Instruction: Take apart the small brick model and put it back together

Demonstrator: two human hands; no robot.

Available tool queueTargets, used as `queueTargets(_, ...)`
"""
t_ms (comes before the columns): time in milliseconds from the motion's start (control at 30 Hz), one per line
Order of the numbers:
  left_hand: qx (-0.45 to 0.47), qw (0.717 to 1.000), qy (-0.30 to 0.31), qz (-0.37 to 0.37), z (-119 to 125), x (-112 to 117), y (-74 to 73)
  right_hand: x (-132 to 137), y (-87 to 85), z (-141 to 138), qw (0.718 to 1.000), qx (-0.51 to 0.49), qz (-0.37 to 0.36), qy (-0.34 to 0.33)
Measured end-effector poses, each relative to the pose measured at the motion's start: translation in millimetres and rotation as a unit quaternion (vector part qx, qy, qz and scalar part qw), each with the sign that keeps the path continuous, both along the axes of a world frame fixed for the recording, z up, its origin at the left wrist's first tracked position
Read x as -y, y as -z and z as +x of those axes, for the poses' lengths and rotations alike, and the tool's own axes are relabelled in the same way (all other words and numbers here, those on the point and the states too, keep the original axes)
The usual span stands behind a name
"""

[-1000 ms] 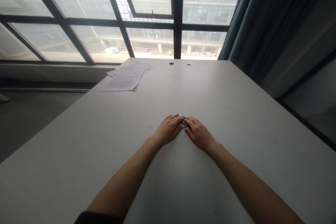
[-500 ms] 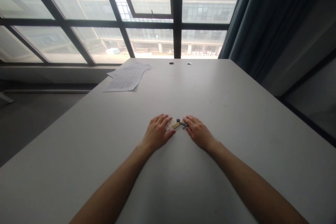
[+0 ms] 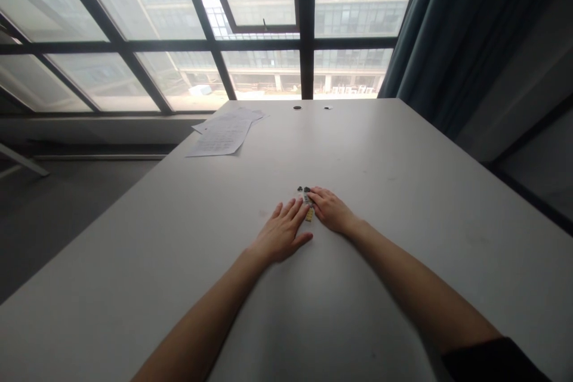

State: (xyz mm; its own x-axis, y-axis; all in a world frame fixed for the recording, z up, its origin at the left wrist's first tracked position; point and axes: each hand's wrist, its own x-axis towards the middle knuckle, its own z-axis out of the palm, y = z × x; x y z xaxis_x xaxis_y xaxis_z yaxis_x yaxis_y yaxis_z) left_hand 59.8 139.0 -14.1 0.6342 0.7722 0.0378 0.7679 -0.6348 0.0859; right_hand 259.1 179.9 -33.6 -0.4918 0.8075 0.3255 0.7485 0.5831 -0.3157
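Note:
A small cluster of toy bricks (image 3: 308,206), tan and dark grey, lies on the white table (image 3: 403,203) between my hands. My left hand (image 3: 283,231) rests flat on the table with its fingers spread, fingertips just left of the bricks. My right hand (image 3: 330,210) lies palm down with its fingertips touching the right side of the bricks; its fingers are slightly curved and apart. Two tiny dark pieces (image 3: 302,189) sit just beyond the cluster.
Sheets of printed paper (image 3: 224,131) lie at the table's far left corner. Two cable holes (image 3: 312,107) sit at the far edge by the window. A dark curtain (image 3: 439,42) hangs at the right. The floor drops away left of the table.
My left hand has slid back and to the left, uncovering the bricks. My right hand has shifted a little farther away, and the bricks now lie in a line pointing away from me.

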Motion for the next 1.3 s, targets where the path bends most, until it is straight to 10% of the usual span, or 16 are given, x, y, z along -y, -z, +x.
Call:
queueTargets(567,0.078,0.996,0.030,-0.012,10.9,-13.1,5.7,48.7,-8.4,28.6,0.997,-0.007,-0.012,0.074)
queueTargets(933,0.175,0.982,-0.036,-0.057,19.2,-72.8,8.3,79.2,-11.9,26.1,0.985,-0.001,0.029,0.171)
queueTargets(1300,0.317,0.944,-0.074,-0.044,8.4,-53.0,2.3,76.0,-12.4,24.1,0.985,-0.004,0.025,0.171)
